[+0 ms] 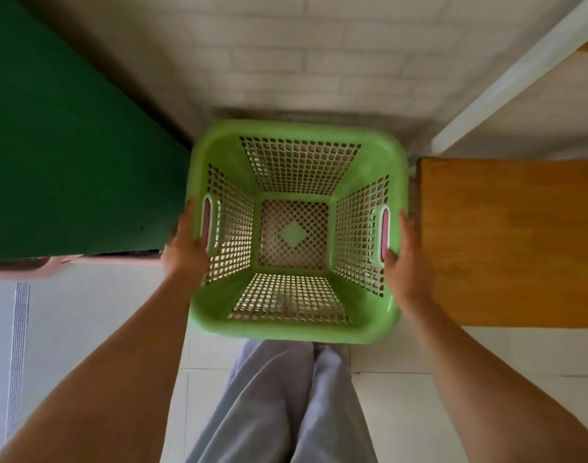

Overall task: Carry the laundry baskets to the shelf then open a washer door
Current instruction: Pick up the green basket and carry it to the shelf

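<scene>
A green plastic laundry basket [297, 228] occupies the centre of the head view, seen from directly above with its open mouth toward the camera. Its four walls and floor are perforated lattice, and the floor carries a solid diamond at its middle. The basket is empty. Pink shows through the lattice and at both handle slots, consistent with a second, pink basket [385, 232] nested beneath the green one; how much of it there is cannot be determined.

The left hand [185, 248] grips the left rim at the handle slot, thumb inside the slot and fingers down the outer wall. The right hand [407, 259] grips the right rim in the same manner. Both hands are closed on the basket, one on each side, forearms bare and extended forward.

The basket is held in front of the person's legs, which are clothed in light grey trousers [286, 402], above a white tiled floor [403, 396].

A dark green panel [68, 145] stands to the left, its edge just beside the basket's left rim. A pink plastic edge [52, 265] shows below that panel. A wooden shelf board [513, 242] lies to the right, just beside the basket's right rim, with a white metal upright [506, 85] rising behind it. A white brick-pattern wall [302, 55] fills the background. Slight motion blur affects the frame.
</scene>
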The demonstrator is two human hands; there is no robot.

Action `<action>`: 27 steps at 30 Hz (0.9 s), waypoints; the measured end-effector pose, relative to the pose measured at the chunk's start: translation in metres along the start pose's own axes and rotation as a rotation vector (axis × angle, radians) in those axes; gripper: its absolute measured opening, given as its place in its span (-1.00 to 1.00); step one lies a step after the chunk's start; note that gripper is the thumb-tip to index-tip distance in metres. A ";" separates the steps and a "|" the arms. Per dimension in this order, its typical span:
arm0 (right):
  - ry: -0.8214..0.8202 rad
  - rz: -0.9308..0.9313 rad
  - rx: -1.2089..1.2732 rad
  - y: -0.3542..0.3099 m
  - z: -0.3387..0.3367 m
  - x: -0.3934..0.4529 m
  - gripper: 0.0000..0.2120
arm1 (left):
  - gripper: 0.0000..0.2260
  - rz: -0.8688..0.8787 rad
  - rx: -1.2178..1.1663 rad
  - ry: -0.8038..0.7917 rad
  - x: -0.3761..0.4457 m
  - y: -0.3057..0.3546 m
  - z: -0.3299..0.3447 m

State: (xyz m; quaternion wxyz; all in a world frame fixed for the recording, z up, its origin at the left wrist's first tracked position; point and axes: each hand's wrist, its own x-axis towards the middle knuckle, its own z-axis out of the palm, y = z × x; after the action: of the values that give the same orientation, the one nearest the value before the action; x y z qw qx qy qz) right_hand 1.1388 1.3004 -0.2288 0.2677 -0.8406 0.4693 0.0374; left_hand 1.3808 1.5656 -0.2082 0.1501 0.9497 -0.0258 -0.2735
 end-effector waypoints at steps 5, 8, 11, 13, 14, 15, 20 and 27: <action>-0.132 0.029 -0.147 -0.007 0.006 -0.010 -0.25 | -0.12 -0.015 0.182 -0.106 0.008 0.005 0.013; -0.135 -0.021 -0.255 -0.016 -0.004 -0.024 -0.32 | -0.22 0.032 0.252 -0.167 0.003 0.011 0.011; -0.145 -0.069 -0.309 -0.023 -0.020 -0.044 -0.37 | -0.23 0.139 0.262 -0.199 -0.017 0.017 0.002; -0.150 -0.075 -0.341 -0.028 -0.033 -0.057 -0.39 | -0.24 0.224 0.274 -0.196 -0.037 0.025 -0.007; -0.149 -0.073 -0.347 -0.030 -0.041 -0.064 -0.39 | -0.27 0.268 0.302 -0.197 -0.046 0.028 -0.011; -0.146 -0.066 -0.349 -0.032 -0.050 -0.071 -0.40 | -0.31 0.318 0.348 -0.193 -0.057 0.032 -0.016; -0.123 -0.017 -0.340 -0.033 -0.098 -0.111 -0.43 | -0.38 0.457 0.463 -0.208 -0.102 0.056 -0.042; -0.077 0.073 -0.304 0.001 -0.164 -0.173 -0.44 | -0.45 0.714 0.490 -0.154 -0.165 0.115 -0.062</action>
State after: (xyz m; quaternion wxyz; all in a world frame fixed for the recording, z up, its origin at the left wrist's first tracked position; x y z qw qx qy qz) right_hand 1.0106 1.3539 -0.0349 0.1536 -0.8518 0.4778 0.1501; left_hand 1.2770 1.4940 -0.0391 0.0033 0.8656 -0.4277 -0.2603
